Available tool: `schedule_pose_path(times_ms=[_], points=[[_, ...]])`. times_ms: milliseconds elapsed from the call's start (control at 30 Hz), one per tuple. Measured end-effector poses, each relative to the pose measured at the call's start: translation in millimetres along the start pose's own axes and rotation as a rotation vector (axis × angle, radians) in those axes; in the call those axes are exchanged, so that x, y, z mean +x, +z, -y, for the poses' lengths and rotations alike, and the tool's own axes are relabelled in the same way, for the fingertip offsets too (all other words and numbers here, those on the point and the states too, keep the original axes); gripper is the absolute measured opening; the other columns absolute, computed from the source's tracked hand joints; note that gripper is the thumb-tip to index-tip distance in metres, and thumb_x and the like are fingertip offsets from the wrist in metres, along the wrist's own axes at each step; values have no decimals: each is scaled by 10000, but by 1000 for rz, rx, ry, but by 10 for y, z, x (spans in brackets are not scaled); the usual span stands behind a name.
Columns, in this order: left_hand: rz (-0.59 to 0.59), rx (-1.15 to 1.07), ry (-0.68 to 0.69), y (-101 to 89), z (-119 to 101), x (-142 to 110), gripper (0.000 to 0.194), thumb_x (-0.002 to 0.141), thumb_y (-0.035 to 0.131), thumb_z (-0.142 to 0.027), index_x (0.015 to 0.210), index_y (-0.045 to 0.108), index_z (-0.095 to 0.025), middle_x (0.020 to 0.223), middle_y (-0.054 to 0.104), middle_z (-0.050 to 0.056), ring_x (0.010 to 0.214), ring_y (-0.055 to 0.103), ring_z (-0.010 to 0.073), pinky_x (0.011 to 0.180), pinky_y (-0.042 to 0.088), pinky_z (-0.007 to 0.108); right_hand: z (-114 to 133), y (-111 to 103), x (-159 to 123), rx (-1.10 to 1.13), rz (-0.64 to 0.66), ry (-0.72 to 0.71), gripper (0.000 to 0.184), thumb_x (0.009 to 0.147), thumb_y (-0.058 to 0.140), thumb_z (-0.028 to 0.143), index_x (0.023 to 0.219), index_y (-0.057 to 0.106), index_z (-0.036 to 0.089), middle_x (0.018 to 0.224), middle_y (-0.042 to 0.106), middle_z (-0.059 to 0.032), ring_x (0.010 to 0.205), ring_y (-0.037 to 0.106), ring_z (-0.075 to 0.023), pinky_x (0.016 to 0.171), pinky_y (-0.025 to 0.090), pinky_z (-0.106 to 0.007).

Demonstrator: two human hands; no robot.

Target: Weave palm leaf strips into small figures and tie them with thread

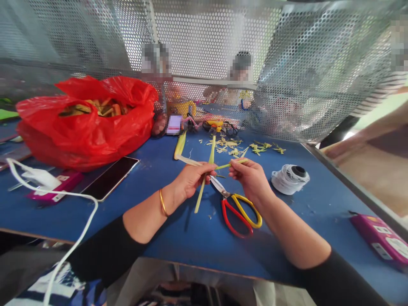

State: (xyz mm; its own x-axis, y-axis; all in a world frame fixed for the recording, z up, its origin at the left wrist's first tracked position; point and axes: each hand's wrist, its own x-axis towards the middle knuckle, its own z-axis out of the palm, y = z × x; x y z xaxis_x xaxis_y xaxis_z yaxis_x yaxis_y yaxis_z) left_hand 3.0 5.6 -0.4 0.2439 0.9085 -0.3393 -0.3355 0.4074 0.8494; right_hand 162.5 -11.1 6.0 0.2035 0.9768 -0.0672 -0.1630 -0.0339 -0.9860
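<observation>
My left hand (196,177) pinches a long yellow-green leaf strip (212,149), whose lower end sticks out below the fingers. A thin green strip (223,166) runs across from it to my right hand (248,173), which is closed on its other end. Scissors (234,200) with one red and one yellow handle lie on the table beneath my hands, their blade tips partly hidden by my left hand. A folded pale strip (180,148) rests just beyond my left hand.
A red plastic bag (121,123) of dried pieces stands at left, by a phone (110,178) and white cable (92,212). Cut scraps (229,146) lie at the back. A white spool (287,180) and purple box (381,238) sit right. A perforated screen (204,42) stands behind.
</observation>
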Motion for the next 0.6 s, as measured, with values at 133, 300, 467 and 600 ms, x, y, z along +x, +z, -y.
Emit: schedule_pose_path(times_ms=[133,300,467,600], points=[[-2,57,12,1,7,-13,95,738,737,-115,674,667,-120,527,605,-5,425,475,47,443,387,170,79,-154,151,-173,-141,-165,335,540,803,440,725,668,196,678,668,-22,647,598,-167,591,426,-296],[154,235,45,-9,48,-72,188,703,808,-274,732,707,-118,580,613,6,456,476,63,474,421,212,116,-185,129,-567,31,-293,331,698,702,511,685,715,180,636,633,-1,639,528,-139,634,390,-301],[225,281,-41,-15,38,-81,303,797,714,-410,737,719,-113,554,555,-3,432,413,56,438,345,206,85,-107,61,-433,338,-83,354,673,736,522,632,687,173,600,610,18,603,509,-110,636,409,-280],[194,322,-24,-9,43,-63,225,793,698,-318,701,704,-113,505,501,-21,393,331,35,406,215,195,102,-142,99,-367,376,-59,330,647,767,495,646,705,171,638,647,4,628,552,-112,671,449,-280]])
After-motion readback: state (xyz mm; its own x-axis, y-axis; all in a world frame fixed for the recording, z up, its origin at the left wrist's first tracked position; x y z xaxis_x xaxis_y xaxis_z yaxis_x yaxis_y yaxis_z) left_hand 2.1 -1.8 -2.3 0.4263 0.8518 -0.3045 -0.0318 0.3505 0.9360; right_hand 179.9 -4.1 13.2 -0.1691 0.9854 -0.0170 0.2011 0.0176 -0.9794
